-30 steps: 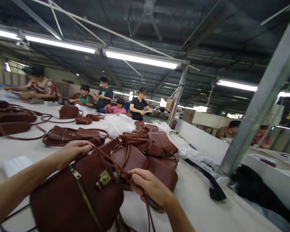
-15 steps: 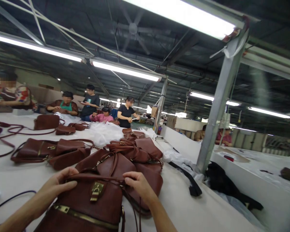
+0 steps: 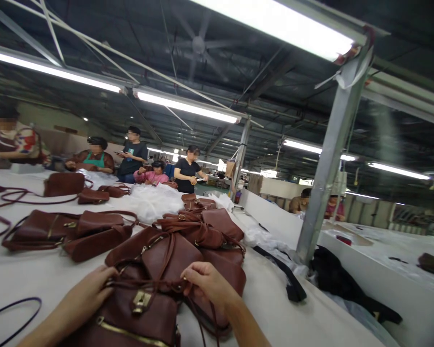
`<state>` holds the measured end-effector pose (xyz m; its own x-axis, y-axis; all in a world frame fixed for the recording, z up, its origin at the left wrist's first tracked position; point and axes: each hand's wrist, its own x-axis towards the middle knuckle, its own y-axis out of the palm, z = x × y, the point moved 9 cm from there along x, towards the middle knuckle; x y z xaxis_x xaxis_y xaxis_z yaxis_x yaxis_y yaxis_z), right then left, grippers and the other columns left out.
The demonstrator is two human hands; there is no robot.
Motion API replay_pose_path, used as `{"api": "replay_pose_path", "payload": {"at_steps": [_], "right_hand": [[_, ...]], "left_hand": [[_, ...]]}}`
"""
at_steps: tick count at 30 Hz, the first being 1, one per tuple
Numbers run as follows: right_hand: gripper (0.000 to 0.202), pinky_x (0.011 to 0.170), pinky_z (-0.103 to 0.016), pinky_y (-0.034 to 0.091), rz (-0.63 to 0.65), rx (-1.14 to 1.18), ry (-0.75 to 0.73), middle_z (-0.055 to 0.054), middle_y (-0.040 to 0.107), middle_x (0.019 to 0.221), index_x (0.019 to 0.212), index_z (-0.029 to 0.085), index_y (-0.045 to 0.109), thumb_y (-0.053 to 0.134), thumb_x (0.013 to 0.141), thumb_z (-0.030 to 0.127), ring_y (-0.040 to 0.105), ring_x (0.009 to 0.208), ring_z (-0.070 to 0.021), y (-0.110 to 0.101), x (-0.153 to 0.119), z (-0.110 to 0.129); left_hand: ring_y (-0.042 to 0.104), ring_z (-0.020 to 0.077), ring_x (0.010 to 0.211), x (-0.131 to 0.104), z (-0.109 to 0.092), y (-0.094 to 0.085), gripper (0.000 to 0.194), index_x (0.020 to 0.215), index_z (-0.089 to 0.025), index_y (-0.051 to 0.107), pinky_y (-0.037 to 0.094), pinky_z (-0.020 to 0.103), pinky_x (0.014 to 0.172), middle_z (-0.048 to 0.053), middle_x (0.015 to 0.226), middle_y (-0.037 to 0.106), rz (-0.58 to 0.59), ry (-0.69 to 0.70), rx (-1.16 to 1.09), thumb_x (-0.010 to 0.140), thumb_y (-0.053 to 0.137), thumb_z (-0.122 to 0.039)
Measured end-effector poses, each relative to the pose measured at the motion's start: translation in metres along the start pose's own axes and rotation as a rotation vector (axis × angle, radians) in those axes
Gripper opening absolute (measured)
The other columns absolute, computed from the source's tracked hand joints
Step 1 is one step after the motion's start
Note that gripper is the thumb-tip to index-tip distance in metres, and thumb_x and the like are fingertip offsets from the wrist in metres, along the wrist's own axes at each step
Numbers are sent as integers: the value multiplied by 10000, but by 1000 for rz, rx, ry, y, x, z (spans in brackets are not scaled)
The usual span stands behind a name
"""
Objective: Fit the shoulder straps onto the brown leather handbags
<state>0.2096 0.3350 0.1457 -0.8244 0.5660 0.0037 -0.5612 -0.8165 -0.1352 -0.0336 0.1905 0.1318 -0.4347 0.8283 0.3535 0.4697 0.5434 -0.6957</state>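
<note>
A brown leather handbag (image 3: 130, 315) lies close in front of me, with a brass lock (image 3: 142, 301) on its flap and a brass zipper (image 3: 130, 333) below. At the bag's upper left corner my left hand (image 3: 90, 291) has its fingers closed on the thin brown strap that runs along the top; its fingertips are partly hidden. My right hand (image 3: 208, 284) pinches the right part of that strap (image 3: 166, 285) between thumb and forefinger, just off the bag's upper right corner. Loose strap ends hang below the right hand.
A pile of brown bags (image 3: 220, 229) lies right behind the handbag. More bags (image 3: 94, 229) lie to the left. White wrapping (image 3: 154, 202), a black strip (image 3: 282, 272) and a metal post (image 3: 321, 173) stand beyond. Several co-workers (image 3: 188, 168) are at the back.
Both hands and the handbag sit slightly lower in view. The left fingers, stretched along the flap before, are now curled in at the corner. The right fingers have closed more on the strap.
</note>
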Motion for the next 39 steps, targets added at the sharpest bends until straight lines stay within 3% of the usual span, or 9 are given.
{"api": "replay_pose_path", "payload": {"at_steps": [4,6,10,16,21,26,30,35,39], "right_hand": [[408,431,-195,145,83,12,-20,-16,659,662,880,132,689,707,776,526,357,460,-46,16,-4,19],[428,441,-182,196,105,73,-54,-12,664,718,983,137,688,735,751,494,386,486,-48,16,-6,24],[492,501,-186,334,47,36,-170,11,651,774,1101,146,665,783,657,323,471,550,-67,-3,-9,28],[382,472,-205,284,-19,-91,-116,-11,647,706,1012,111,683,625,797,420,417,510,-75,-23,-8,15],[281,575,-232,366,-65,-169,-239,6,636,702,996,134,710,622,791,305,496,591,-109,-25,-1,19],[355,635,-249,400,-92,-269,-291,34,610,696,1121,167,681,650,774,238,544,655,-140,-21,2,19],[78,597,-251,355,-262,-421,-344,24,608,652,859,174,637,623,830,246,551,618,-141,-21,-2,24],[204,628,-261,344,-320,-590,-509,0,638,687,749,194,625,549,915,286,595,646,-148,-15,-11,38],[199,608,-250,343,-280,-563,-484,7,632,663,725,199,619,548,900,263,587,625,-142,-14,-9,35]], "left_hand": [[570,297,1272,3,-69,36,514,1150,-247,713,409,379,1093,68,1305,697,229,192,-30,657,587,-183],[664,245,1057,1,-107,59,473,1138,-244,698,488,304,930,28,1124,755,367,273,-126,687,579,-167],[622,189,757,8,-144,80,178,817,-188,659,427,241,651,15,800,694,349,333,-168,836,494,-252],[604,191,768,14,-138,88,179,793,-196,618,405,256,697,32,812,660,256,405,-64,872,475,-269],[669,201,783,13,-133,87,224,911,-209,658,442,252,699,42,853,719,198,444,45,912,440,-261],[740,199,868,16,-125,86,300,1081,-271,663,481,239,727,20,976,786,116,466,50,966,386,-266],[744,204,781,18,-120,83,288,963,-256,646,465,256,664,18,855,780,23,438,140,980,359,-275],[708,196,639,16,-126,77,292,817,-242,565,396,268,585,22,710,734,-66,408,267,987,327,-250],[676,172,595,11,-126,80,252,785,-244,559,365,258,559,-1,677,710,-53,496,251,977,397,-261]]}}
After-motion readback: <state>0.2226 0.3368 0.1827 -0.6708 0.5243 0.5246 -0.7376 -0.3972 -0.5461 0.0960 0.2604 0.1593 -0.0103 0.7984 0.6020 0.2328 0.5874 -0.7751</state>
